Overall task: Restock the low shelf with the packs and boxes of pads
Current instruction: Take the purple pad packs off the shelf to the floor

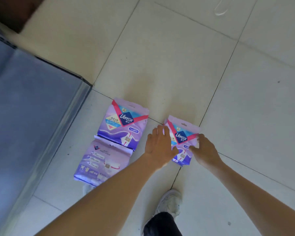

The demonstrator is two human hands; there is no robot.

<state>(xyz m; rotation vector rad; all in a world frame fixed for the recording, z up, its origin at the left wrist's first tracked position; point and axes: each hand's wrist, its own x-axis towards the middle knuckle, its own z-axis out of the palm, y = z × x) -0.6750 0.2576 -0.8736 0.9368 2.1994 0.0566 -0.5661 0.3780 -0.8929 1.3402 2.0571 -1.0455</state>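
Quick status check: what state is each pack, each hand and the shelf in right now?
Right-hand purple Libresse pack: front up, on floor, between both hands.
Far left purple pack: front up, on floor.
Near left purple pack: back up, on floor.
Left hand: on pack's edge.
Right hand: on pack's edge.
Grey shelf: bare.

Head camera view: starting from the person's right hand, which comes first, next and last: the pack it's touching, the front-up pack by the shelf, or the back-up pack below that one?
1. The pack between the hands: the right hand touches its right edge.
2. The front-up pack, left, past the left hand.
3. The back-up pack, lower left, farthest, though only narrowly beyond the front-up pack.
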